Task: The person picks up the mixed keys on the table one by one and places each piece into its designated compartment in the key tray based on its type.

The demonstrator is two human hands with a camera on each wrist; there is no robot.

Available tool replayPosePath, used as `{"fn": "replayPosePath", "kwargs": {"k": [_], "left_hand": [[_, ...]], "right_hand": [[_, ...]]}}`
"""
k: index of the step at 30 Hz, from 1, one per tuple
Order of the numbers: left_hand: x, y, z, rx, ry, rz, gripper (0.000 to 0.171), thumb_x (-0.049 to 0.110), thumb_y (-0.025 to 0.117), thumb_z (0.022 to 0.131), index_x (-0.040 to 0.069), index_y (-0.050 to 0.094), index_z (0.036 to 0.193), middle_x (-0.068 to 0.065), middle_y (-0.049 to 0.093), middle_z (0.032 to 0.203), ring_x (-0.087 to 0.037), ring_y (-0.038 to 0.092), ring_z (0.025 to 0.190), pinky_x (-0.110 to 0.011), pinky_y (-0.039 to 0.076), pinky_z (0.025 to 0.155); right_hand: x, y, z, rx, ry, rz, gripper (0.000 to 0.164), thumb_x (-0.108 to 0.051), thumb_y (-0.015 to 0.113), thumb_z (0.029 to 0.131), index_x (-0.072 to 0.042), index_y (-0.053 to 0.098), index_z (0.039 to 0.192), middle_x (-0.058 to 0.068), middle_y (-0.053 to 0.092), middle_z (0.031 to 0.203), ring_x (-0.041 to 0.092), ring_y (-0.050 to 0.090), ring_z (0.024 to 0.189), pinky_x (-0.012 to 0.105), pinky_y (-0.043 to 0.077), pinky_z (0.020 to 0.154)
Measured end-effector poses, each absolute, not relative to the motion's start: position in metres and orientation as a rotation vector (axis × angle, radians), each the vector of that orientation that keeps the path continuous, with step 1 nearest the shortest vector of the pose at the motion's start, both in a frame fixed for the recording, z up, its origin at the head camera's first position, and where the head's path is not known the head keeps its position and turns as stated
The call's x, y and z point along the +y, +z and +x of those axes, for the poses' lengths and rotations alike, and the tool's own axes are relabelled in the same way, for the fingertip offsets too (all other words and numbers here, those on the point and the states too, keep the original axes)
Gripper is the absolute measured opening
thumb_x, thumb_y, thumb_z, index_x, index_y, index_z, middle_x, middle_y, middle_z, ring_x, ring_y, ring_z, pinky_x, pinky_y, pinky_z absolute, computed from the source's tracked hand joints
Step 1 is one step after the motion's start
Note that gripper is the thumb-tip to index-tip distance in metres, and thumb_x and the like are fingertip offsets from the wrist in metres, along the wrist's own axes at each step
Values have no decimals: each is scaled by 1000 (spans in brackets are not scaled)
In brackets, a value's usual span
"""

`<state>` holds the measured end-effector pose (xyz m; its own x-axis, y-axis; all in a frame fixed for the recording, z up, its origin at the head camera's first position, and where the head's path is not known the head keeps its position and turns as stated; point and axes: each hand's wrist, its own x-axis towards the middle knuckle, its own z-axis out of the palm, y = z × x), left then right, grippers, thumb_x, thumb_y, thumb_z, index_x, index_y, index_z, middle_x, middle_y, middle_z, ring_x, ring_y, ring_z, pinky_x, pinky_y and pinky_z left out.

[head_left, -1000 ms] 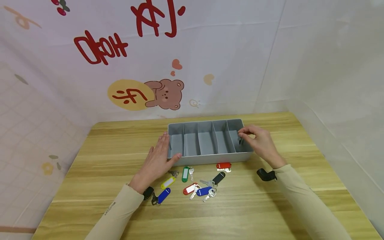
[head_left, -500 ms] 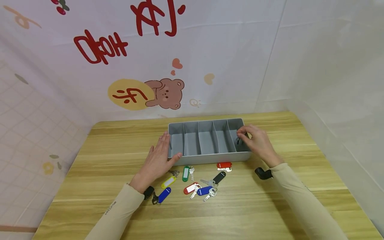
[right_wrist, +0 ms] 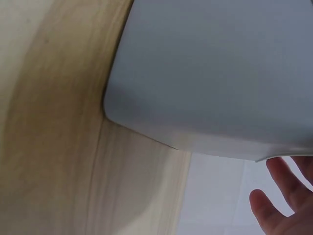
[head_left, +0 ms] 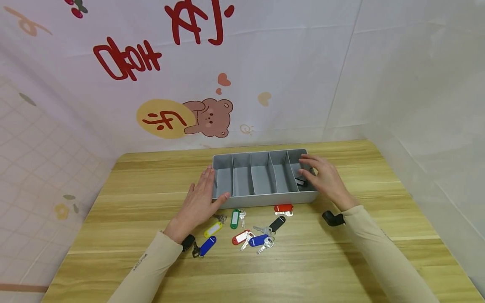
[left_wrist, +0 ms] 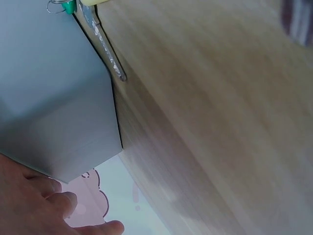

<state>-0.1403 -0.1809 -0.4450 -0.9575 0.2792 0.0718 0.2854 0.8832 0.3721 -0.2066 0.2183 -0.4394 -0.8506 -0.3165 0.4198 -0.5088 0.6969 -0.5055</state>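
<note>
A grey box point(head_left: 265, 200) divided into several compartments stands on the wooden table. My left hand point(head_left: 197, 206) rests against its left end, fingers straight and thumb near the front rim. Over the rightmost compartment is my right hand point(head_left: 328, 180), thumb and fingers apart, nothing seen between them. Below the fingertips a black key tag point(head_left: 301, 182) lies inside that compartment; its key cannot be made out. In the left wrist view the box wall point(left_wrist: 58, 98) and a key point(left_wrist: 110, 49) beside it show. The right wrist view has the box's outer wall point(right_wrist: 210, 73) and my fingers point(right_wrist: 283, 186) at its rim.
Tagged keys lie before the box: green point(head_left: 234, 219), yellow point(head_left: 213, 229), a blue tag point(head_left: 208, 246) near my left wrist, a red-and-white tag point(head_left: 239, 238), another blue tag point(head_left: 259, 240), a black tag point(head_left: 278, 224) and a red tag point(head_left: 283, 208). A patterned wall sheet point(head_left: 288, 63) hangs behind.
My right thumb and fingers have spread and let go of the black-tagged item, which now lies in the rightmost compartment. My left hand has stayed in place.
</note>
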Motion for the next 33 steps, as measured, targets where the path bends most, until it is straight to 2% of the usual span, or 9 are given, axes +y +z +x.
{"fn": "replayPosePath", "kwargs": {"k": [4,10,19,24,29,33], "left_hand": [[-180,-446,-141,-3028,-598,-457,98,66,45,103,-1,9,165,-15,5,173,-36,12,158,-72,21,116],[-180,-445,-141,-3035,-592,-453,99,67,44,102,-1,9,165,-16,5,173,-36,11,158,-72,20,116],[-181,-445,-141,-3037,-569,-451,99,66,45,102,-2,10,164,-18,7,172,-39,10,158,-73,20,116],[-181,-445,-141,-3040,-568,-446,100,67,45,102,-2,9,164,-19,8,172,-38,8,158,-72,20,116],[-180,-444,-141,-3041,-579,-444,100,67,45,102,-2,8,165,-19,8,172,-37,8,158,-72,19,116],[-180,-444,-141,-3043,-591,-440,99,67,44,102,-1,8,165,-18,7,172,-35,6,159,-72,19,117]], "right_hand": [[223,-438,-200,-2628,943,617,47,-20,74,98,2,64,138,20,52,152,45,47,139,65,37,108],[227,-434,-184,-2632,1023,599,56,-31,69,101,-4,56,148,13,41,162,40,37,148,66,31,113],[225,-427,-162,-2598,1005,668,60,-26,74,97,-3,55,149,15,43,161,36,36,150,66,33,113],[224,-427,-152,-2586,1001,694,61,-23,77,95,-2,55,148,11,43,161,36,38,149,64,36,112],[223,-426,-141,-2567,994,727,61,-21,79,93,-5,57,148,6,46,160,34,42,147,56,37,114],[221,-426,-132,-2539,983,766,63,-17,82,90,-8,58,147,4,49,158,32,46,144,36,36,118]]}}
